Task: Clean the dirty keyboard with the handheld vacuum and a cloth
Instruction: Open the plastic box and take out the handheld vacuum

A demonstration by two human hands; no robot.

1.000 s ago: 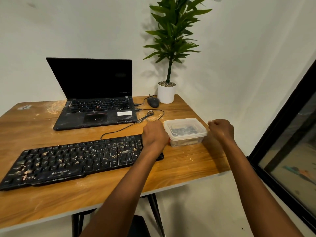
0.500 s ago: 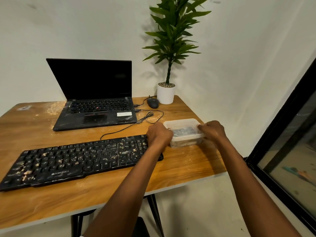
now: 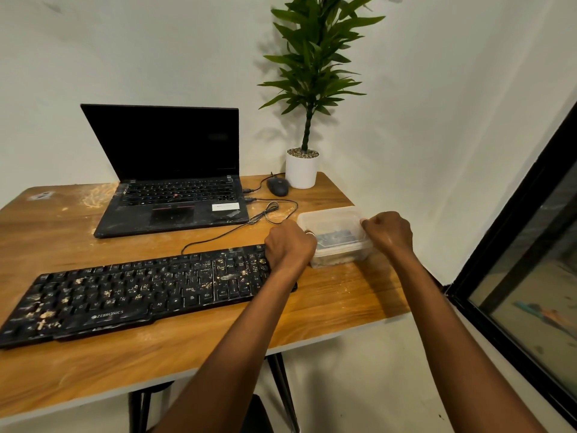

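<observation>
A black keyboard (image 3: 134, 292) strewn with pale crumbs lies across the front of the wooden table (image 3: 187, 348). Just right of it stands a clear plastic box (image 3: 335, 225) with a lid, something dark inside. My left hand (image 3: 288, 245) grips the box's left edge, fingers curled over it, above the keyboard's right end. My right hand (image 3: 388, 231) grips the box's right edge. No vacuum or cloth is in view.
An open black laptop (image 3: 168, 182) sits behind the keyboard, with a black mouse (image 3: 278, 186) and a white potted plant (image 3: 302, 167) at the back right corner. A cable (image 3: 237, 229) loops between laptop and keyboard. The table's right edge drops off beside a dark window frame (image 3: 512, 245).
My right hand moved left from beside the box onto its right edge. My left hand slid up onto the left edge, so both hands now grip the box.
</observation>
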